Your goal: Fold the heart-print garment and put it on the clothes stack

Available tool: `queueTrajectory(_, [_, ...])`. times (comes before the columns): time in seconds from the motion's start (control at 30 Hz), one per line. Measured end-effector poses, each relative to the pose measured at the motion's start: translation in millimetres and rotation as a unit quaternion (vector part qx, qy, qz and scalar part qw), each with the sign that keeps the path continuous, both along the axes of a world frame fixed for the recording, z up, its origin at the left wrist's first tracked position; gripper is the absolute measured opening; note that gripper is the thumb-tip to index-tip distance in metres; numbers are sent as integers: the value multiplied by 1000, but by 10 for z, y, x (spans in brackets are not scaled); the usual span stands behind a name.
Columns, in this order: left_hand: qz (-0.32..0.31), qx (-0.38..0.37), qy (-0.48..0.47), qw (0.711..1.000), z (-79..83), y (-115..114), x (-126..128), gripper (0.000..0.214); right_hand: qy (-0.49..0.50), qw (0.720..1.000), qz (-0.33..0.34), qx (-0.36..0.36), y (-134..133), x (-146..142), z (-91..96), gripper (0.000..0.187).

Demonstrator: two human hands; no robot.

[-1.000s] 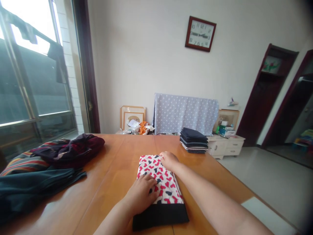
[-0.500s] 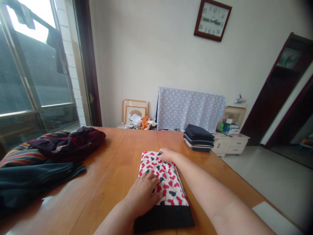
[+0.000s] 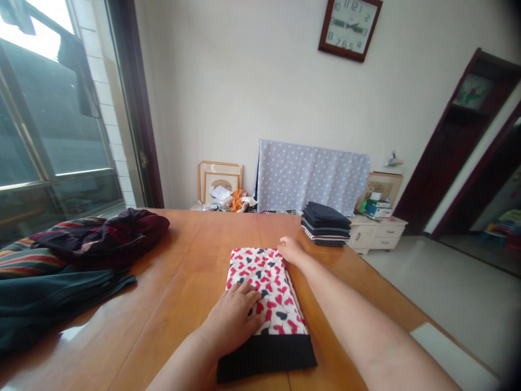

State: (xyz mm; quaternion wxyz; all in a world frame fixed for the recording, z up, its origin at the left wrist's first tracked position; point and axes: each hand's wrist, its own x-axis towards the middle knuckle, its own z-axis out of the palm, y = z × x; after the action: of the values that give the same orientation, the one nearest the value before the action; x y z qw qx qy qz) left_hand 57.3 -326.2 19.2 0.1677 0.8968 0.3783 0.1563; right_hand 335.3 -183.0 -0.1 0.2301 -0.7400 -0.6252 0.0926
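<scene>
Cloth (image 3: pixel 273 296) under left hand (image 3: pixel 232 320): white, red and navy hearts, solid black band at near end. Right hand (image 3: pixel 291 250) at its far corner, skin tone only, no pattern. Beyond right hand: stack (image 3: pixel 325 225), navy, lowest layer navy-white stripes. Farther back: drape (image 3: pixel 313 176), pale blue-grey, white dots. Left of left hand: throw (image 3: pixel 30 259), red, yellow and navy stripes; bundle (image 3: pixel 101 239), maroon and dark purple; sheet (image 3: pixel 49 304), dark teal. Table (image 3: pixel 183 304): orange-brown wood.
</scene>
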Motion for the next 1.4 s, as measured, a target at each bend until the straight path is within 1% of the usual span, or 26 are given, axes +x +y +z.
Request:
queueTrajectory(0.07, [-2, 0, -4, 1000, -1, 3, 0, 33, 16, 1000, -25, 8, -61, 75, -62, 38])
queueTrajectory(0.13, [-5, 3, -11, 1000, -8, 7, -2, 33, 29, 999, -37, 11, -127, 114, -121, 35])
queueTrajectory(0.27, [-10, 2, -20, 1000, -23, 16, -9, 34, 25, 999, -36, 2, -217, 123, -161, 39])
queueTrajectory(0.4, [-10, 0, -22, 1000, -23, 21, -12, 35, -10, 1000, -14, 7, -217, 28, -67, 47])
queueTrajectory(0.53, [-14, 1, -26, 1000, -24, 29, -16, 36, -65, 997, 48, 2, -179, -205, 72, 53])
queueTrajectory(0.7, [-13, 5, -24, 1000, -45, 46, -20, 35, -124, 984, 118, -52, -135, -485, 190, 57])
queueTrajectory(0.8, [-8, 6, -30, 1000, -57, 49, -18, 36, -147, 976, 134, -88, -104, -560, 239, 60])
queueTrajectory(0.87, [0, 10, -31, 999, -64, 50, -19, 43, -162, 972, 137, -103, -78, -583, 273, 60])
queueTrajectory(1.03, [30, 3, 9, 1000, -97, 60, -37, 64, -193, 963, 137, -127, -21, -636, 364, 55])
queueTrajectory(1.17, [41, -15, 39, 998, -124, 72, -46, 69, -211, 959, 139, -130, -37, -685, 424, 38])
queueTrajectory(1.3, [39, -18, 41, 998, -113, 71, -50, 69, -227, 958, 147, -100, -154, -696, 491, 32])
queueTrajectory(1.4, [31, -27, 36, 999, -81, 46, -45, 67, -236, 957, 156, -73, -330, -693, 565, 25])
